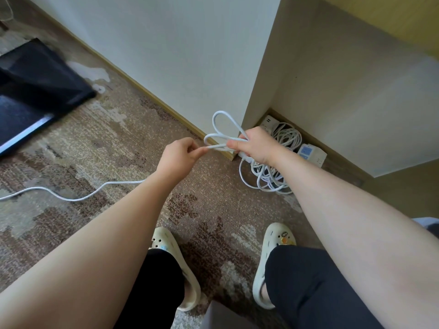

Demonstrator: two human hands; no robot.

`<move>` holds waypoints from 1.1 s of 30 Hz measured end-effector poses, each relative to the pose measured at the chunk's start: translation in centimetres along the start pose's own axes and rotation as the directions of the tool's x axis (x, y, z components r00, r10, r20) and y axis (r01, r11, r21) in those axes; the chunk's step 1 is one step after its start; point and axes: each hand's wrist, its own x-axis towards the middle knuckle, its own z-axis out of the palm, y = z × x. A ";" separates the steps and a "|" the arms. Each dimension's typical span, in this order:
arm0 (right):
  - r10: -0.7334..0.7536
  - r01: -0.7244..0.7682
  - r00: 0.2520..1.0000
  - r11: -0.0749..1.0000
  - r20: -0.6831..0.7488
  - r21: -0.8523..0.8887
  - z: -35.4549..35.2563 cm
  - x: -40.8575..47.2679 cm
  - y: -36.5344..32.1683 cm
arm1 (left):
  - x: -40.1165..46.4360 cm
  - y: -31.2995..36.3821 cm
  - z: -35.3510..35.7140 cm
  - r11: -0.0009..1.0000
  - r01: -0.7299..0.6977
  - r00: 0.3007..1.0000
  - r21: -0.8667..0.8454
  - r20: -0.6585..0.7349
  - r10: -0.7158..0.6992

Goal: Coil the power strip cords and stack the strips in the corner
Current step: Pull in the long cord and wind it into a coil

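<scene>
Nearest the camera, two feet in pale clogs (pixel 275 262) stand on the patterned carpet (pixel 133 129), dark trousers above them. Beyond the clogs both bare forearms reach forward. The left hand (pixel 177 157) pinches the white cord (pixel 219 129) between thumb and fingertips, fingers closed together on the strand. From under that hand the cord runs left of the clogs and trails loose across the carpet in a shallow wave to the picture's left edge. Just right of the left hand, the right hand (pixel 255 146) is clenched around gathered turns of the same cord; two loops stand up out of the fist, one tall and one lower, with the thumb pressed across the strands where they cross. A short stretch of cord bridges the two hands, which are close but not touching. What looks like a white strip end shows under the right palm, though it is mostly hidden. Past the right hand, in the corner by the wall (pixel 185 55), lie coiled cords (pixel 270 174) on the carpet, and farther back a second coil (pixel 288 136) with white strips (pixel 311 153) beside it against the baseboard. Far left of the clogs sits a dark flat object (pixel 35 86).
</scene>
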 end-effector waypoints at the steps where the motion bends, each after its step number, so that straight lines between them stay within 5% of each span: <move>1: 0.009 -0.008 0.999 1.000 -0.034 0.024 -0.2 0.1 -0.1 | -0.2 -0.7 -0.1 0.999 0.004 0.999 -0.040 0.040 -0.002; 7: 0.095 -0.042 0.965 0.975 -0.242 0.218 -1.8 0.3 0.4 | -1.7 -5.0 -0.7 0.990 0.125 0.984 -0.066 0.139 -0.115; 15: 0.056 -0.033 0.997 0.942 -0.059 0.335 -1.7 -0.9 0.0 | -0.1 0.5 -1.7 0.975 0.042 0.996 -0.220 -0.063 -0.057; 23: 0.048 0.017 0.962 0.972 -0.269 0.234 -2.0 -1.0 -0.4 | -1.5 -4.0 -1.4 0.998 0.050 0.993 -0.034 0.112 -0.046; 28: 0.040 0.026 0.953 0.977 -0.299 0.213 -2.6 -1.3 -0.5 | -3.9 -8.3 -2.5 0.992 0.051 0.998 0.116 0.033 -0.055; 33: 0.053 0.009 0.952 0.980 -0.303 0.199 -2.2 -1.4 -0.8 | -2.6 -4.4 -3.5 0.970 0.139 0.987 -0.199 -0.056 -0.153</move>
